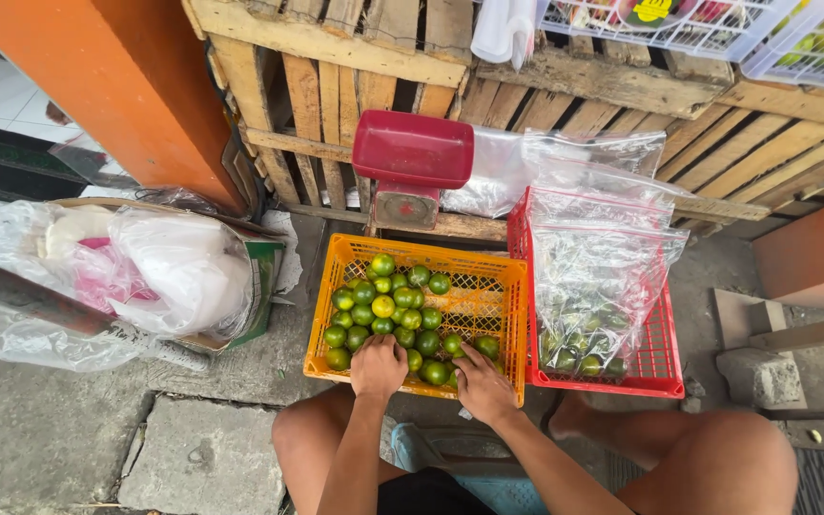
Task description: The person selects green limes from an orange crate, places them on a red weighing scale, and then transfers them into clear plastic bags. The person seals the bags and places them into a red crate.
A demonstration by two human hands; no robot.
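An orange plastic crate (496, 286) sits on the ground between my knees, with several small green and yellowish limes (385, 306) piled in its left half. My left hand (378, 367) rests palm down on the limes at the crate's near edge, fingers curled over them. My right hand (482, 385) reaches into the near right part of the crate, fingertips touching limes there. Whether either hand grips a fruit is hidden by the backs of the hands.
A red crate (658, 367) to the right holds clear zip bags (598, 277), some filled with limes. A red weighing scale (412, 162) stands behind the orange crate against wooden pallets (336, 86). A box with plastic bags (145, 267) lies to the left.
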